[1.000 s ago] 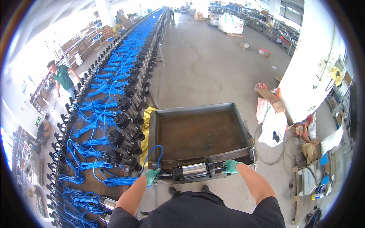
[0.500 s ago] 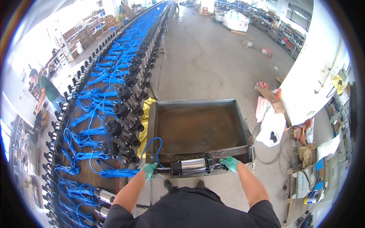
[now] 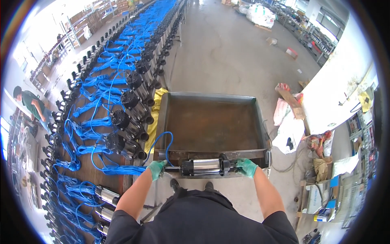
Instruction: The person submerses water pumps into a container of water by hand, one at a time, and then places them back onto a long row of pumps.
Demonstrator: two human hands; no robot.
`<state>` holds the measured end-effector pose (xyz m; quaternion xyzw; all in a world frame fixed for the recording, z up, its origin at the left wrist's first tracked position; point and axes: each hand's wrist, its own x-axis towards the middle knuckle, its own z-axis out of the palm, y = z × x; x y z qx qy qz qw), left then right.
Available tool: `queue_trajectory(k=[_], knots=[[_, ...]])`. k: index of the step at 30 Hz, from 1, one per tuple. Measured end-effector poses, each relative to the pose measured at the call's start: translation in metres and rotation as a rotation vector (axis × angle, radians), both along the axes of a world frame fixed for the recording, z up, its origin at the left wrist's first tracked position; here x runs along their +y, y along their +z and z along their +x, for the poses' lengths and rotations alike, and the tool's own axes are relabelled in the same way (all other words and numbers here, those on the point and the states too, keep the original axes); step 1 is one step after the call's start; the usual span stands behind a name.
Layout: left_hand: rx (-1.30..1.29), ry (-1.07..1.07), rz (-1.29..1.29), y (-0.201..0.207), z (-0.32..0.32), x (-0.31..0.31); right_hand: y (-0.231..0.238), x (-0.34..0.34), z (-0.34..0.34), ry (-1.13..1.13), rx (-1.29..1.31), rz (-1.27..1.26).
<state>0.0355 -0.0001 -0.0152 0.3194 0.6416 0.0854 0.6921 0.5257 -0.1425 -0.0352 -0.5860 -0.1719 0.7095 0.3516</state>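
A pump with a shiny steel cylinder (image 3: pixel 206 166) and black ends lies sideways along the near edge of a metal water tank (image 3: pixel 211 153). My left hand (image 3: pixel 156 168), in a green glove, is closed round the outer end of a metal bar (image 3: pixel 172 167) at the pump's left side. On the other side, my gloved right hand (image 3: pixel 246 167) is closed at a short dark bar by the pump's black flange (image 3: pixel 224 164). The fingers' undersides are hidden. A blue cable (image 3: pixel 171 140) loops up beside my left hand.
Brownish water stands in the tank. To the left, a long bench carries rows of pumps (image 3: pixel 122 146) and bundled blue cables (image 3: pixel 95 122). Yellow sheeting (image 3: pixel 153 126) lies between bench and tank. White sacks (image 3: pixel 289 134) and cartons stand right. A person (image 3: pixel 34 103) bends far left.
The view has shifted, so the tank and pump sit higher in the picture. Both hands stay at the pump's two sides. The person at far left has moved in the picture toward the left.
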Motion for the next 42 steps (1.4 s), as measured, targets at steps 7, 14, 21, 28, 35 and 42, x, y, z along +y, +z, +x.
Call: queue_trajectory(k=[7,14,21,28,35,42], knots=[[0.012,-0.354,0.963,-0.013,-0.026,-0.034,0.055,0.016,-0.015,0.434,-0.135,0.028],[0.211,0.039,0.253,0.016,-0.003,-0.014,0.032,0.026,-0.016,0.967,-0.963,0.126],[0.666,-0.174,0.783,0.006,-0.058,-0.007,0.022,0.005,-0.018,0.793,-0.956,0.225],[0.71,-0.173,0.865,-0.03,-0.024,0.015,0.039,-0.001,-0.011,0.146,-0.356,0.028],[0.058,0.295,0.62,-0.052,-0.033,0.015,0.02,-0.039,0.019,-0.322,-0.213,0.175],[0.162,0.118,0.772,-0.02,-0.021,0.002,0.008,-0.081,0.056,-1.136,-0.131,0.203]])
